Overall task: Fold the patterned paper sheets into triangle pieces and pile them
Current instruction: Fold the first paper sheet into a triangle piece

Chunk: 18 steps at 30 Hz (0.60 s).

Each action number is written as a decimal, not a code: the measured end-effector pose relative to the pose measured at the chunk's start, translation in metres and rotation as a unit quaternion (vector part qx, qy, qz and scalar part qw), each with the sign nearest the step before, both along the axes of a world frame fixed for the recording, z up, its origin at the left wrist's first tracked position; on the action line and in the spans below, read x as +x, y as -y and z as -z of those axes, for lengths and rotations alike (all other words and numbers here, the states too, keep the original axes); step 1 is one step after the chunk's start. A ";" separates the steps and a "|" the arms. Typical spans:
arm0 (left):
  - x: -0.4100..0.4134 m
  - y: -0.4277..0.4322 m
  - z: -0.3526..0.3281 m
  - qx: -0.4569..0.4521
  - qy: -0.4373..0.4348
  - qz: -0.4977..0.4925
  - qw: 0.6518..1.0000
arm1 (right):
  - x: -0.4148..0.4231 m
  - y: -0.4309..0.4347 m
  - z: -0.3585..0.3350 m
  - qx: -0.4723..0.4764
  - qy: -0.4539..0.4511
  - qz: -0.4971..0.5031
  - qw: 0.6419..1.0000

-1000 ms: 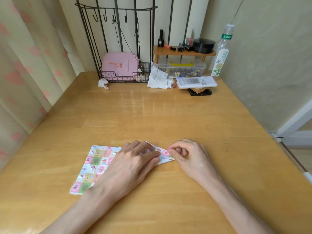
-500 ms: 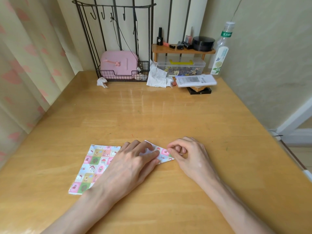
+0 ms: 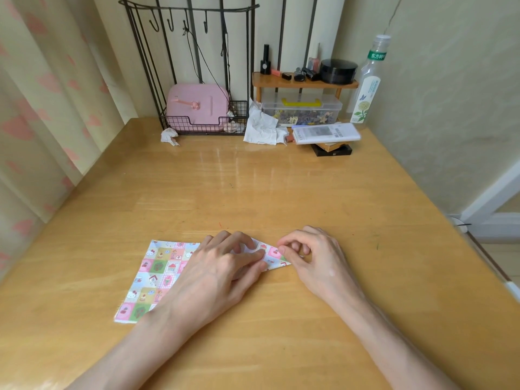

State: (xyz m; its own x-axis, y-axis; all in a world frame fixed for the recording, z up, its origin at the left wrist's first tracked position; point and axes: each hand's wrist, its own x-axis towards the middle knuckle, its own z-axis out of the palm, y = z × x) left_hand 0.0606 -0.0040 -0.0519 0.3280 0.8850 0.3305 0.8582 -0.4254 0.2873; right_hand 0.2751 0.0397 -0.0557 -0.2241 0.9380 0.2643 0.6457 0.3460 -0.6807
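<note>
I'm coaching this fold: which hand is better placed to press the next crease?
Right, likely: the right hand pinches the folded piece at its free corner, while the left hand lies flat, pinning it.

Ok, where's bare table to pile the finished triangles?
Bare table right of the right hand, and the wide middle between the paper and the wire basket. Crowded along the back: tissue, bottle.
</note>
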 end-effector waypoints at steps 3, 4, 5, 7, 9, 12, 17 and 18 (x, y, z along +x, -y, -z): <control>0.005 -0.005 0.002 -0.005 0.050 -0.033 0.998 | 0.000 0.000 0.000 -0.003 -0.004 0.001 1.000; 0.007 -0.007 0.003 -0.011 0.074 -0.048 0.996 | -0.001 0.000 0.000 -0.005 -0.004 0.001 1.000; 0.009 -0.010 0.003 -0.022 0.098 -0.063 0.993 | -0.001 0.000 0.000 -0.007 -0.004 0.001 1.000; 0.010 -0.015 0.003 -0.050 0.139 -0.080 0.986 | -0.001 0.000 0.000 -0.010 -0.005 0.001 1.000; 0.009 -0.017 0.002 -0.066 0.156 -0.086 0.982 | -0.001 0.000 0.000 -0.012 -0.006 0.000 1.000; 0.009 -0.017 0.001 -0.073 0.158 -0.090 0.981 | -0.001 0.000 0.000 -0.014 -0.005 0.001 1.000; 0.008 -0.017 0.001 -0.088 0.158 -0.090 0.979 | 0.000 -0.001 -0.001 -0.013 -0.001 0.002 1.000; 0.008 -0.017 0.001 -0.089 0.161 -0.090 0.979 | 0.000 -0.001 -0.001 -0.014 -0.002 0.001 1.000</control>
